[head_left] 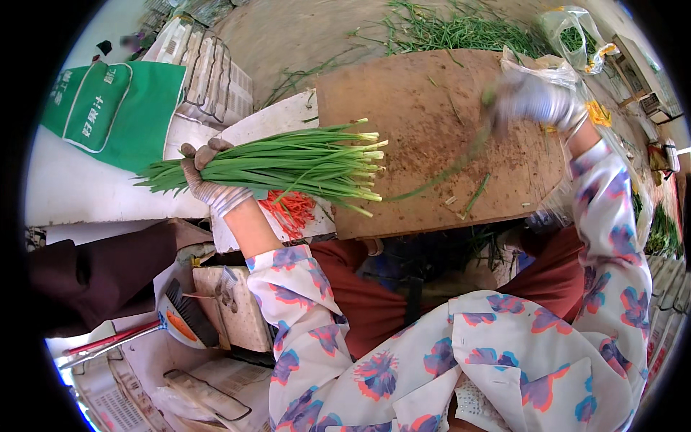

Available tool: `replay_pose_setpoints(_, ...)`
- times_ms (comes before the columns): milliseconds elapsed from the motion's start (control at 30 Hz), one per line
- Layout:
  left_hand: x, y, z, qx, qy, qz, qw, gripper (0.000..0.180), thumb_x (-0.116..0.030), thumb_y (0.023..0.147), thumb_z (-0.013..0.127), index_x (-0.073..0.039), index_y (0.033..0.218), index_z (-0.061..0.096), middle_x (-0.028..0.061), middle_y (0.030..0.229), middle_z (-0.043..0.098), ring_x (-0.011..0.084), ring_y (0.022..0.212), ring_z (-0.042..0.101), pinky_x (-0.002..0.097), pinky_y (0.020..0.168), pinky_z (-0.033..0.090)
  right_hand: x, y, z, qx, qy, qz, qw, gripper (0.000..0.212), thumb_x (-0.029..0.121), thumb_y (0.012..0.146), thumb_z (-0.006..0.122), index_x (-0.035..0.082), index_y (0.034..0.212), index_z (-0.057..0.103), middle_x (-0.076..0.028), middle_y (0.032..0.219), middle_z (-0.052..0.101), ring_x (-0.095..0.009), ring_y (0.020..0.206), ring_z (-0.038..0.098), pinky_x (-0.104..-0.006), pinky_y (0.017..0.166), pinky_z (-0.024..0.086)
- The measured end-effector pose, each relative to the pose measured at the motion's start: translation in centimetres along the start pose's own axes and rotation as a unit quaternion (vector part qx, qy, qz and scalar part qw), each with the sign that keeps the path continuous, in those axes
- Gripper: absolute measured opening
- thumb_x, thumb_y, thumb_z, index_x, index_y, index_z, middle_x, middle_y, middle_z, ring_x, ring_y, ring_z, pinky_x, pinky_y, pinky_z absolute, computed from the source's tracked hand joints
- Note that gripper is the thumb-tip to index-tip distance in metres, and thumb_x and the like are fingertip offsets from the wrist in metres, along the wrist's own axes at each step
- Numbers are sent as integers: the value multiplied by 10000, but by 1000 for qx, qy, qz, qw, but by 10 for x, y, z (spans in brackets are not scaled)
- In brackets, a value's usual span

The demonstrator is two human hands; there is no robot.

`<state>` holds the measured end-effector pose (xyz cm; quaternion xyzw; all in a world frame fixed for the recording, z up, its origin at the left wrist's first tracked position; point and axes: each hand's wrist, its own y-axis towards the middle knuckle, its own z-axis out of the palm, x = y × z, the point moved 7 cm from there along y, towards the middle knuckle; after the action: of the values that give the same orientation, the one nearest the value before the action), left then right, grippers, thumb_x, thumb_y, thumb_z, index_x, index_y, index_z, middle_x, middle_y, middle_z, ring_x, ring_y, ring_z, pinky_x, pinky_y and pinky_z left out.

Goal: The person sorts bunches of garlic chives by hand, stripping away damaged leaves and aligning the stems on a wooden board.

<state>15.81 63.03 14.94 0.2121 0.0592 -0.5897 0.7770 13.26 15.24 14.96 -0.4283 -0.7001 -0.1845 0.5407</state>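
Note:
My left hand, in a soiled light glove, is closed round the leafy end of a bunch of garlic chives. The pale cut ends point right, over the edge of a brown board. My gloved right hand is raised over the board's far right part and smeared by motion. A blurred green chive blade trails from its fingertips down toward the bunch. Under the bunch, beside my left wrist, lies a heap of red ties.
Loose chives pile up beyond the board, beside a clear plastic bag. A green bag lies on a white surface at left, near bundled newspapers. A brush sits lower left. Dirt and scraps dot the board.

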Motion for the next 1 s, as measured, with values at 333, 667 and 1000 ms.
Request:
replay_pose_setpoints(333, -2, -3, 2, -28, -12, 24, 999, 195, -236, 858, 541, -75, 919, 633, -68, 557, 448, 75, 535, 449, 310, 720, 452, 22, 51, 12, -271, -122, -192, 935, 337, 167, 820, 639, 36, 1127, 593, -143, 977, 661, -178, 883, 635, -314, 760, 495)
replay_pose_setpoints(667, 28, -1, 28, 65, -80, -63, 993, 230, -241, 859, 545, -69, 978, 641, -79, 551, 406, 64, 520, 433, 306, 741, 446, 76, 66, 128, -193, -293, -279, 894, 203, 268, 739, 648, 99, 850, 634, -82, 785, 594, -286, 764, 600, -408, 682, 471)
replay_pose_setpoints(1000, 40, -2, 33, 77, -116, -106, 984, 255, -235, 834, 550, -51, 988, 635, -86, 551, 415, 63, 522, 427, 295, 729, 429, 113, 47, 155, -273, -491, -454, 692, 279, 232, 686, 611, 182, 960, 606, 3, 807, 517, -193, 753, 545, -333, 638, 459)
